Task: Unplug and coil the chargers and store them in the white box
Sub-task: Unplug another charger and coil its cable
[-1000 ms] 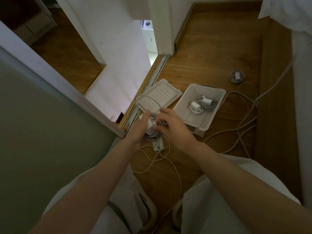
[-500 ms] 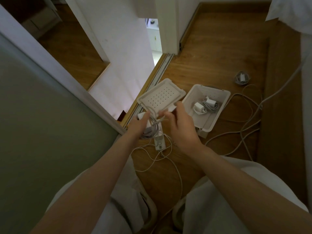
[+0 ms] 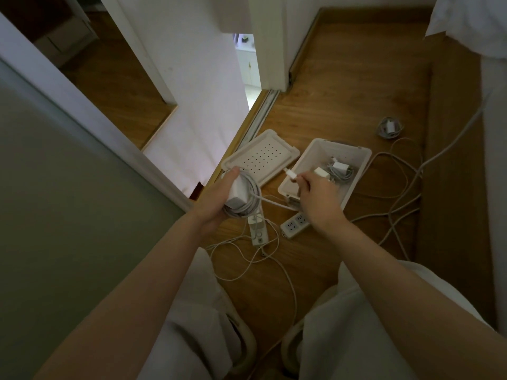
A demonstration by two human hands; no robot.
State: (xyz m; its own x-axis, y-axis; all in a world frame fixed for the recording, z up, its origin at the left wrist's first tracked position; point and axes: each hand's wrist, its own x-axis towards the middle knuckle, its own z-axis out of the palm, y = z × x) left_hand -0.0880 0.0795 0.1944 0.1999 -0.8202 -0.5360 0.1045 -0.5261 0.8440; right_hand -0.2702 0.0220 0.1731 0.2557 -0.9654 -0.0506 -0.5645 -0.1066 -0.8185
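My left hand (image 3: 216, 200) grips a white charger brick (image 3: 240, 192) with its grey cable wound round it in several loops. The free end of that cable runs right to my right hand (image 3: 315, 196), which pinches the white cable plug (image 3: 290, 174) over the near left corner of the white box (image 3: 362, 163). Two coiled chargers (image 3: 338, 168) lie inside the box. Another coiled charger (image 3: 391, 128) lies on the floor beyond the box.
The perforated white lid (image 3: 263, 160) lies left of the box by the sliding-door track. Two power strips (image 3: 295, 224) (image 3: 258, 230) and loose white cables (image 3: 397, 204) lie on the wooden floor. My knees are at the bottom; a wall stands left.
My hands have drawn apart: the right hand pulled the cable end rightward toward the box, while the left keeps the wound charger. A power strip under the hands is now uncovered.
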